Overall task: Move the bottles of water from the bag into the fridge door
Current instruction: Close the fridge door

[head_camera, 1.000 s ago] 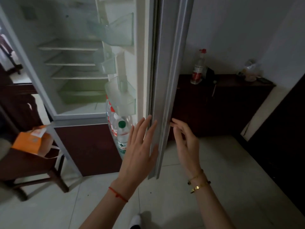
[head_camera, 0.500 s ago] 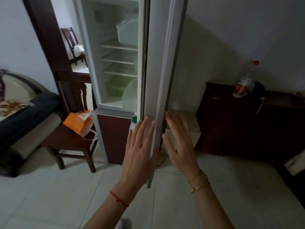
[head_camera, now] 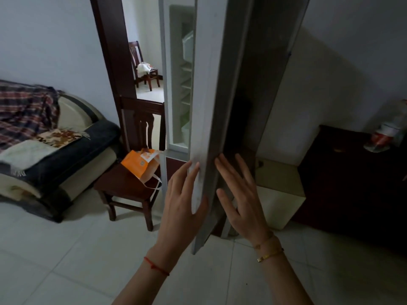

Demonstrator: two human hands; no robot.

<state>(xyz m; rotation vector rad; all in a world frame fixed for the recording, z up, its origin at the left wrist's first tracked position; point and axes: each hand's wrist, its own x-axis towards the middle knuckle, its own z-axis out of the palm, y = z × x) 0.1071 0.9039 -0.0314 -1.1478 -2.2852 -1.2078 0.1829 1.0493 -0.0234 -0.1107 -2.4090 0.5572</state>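
Note:
The grey fridge door [head_camera: 211, 111] stands almost edge-on in the middle of the head view, leaving a narrow gap onto the white fridge interior [head_camera: 185, 84]. My left hand [head_camera: 182, 208] lies flat against the door's edge, fingers apart. On the door's outer face rests my right hand [head_camera: 240, 199], also flat with spread fingers. Neither hand holds anything. The door hides the water bottles in its shelves. An orange bag [head_camera: 141, 166] lies on a dark wooden chair [head_camera: 127, 188] left of the fridge.
A sofa [head_camera: 55, 150] with a plaid blanket fills the left. A dark cabinet [head_camera: 352, 183] stands at right with a bottle [head_camera: 383, 133] on top. A second chair [head_camera: 145, 64] shows through the doorway. Pale tiled floor [head_camera: 77, 249] lies below.
The fridge door has swung further toward shut, so the door shelves and bottles have gone out of sight. Both hands stay flat on the door. My view has turned left.

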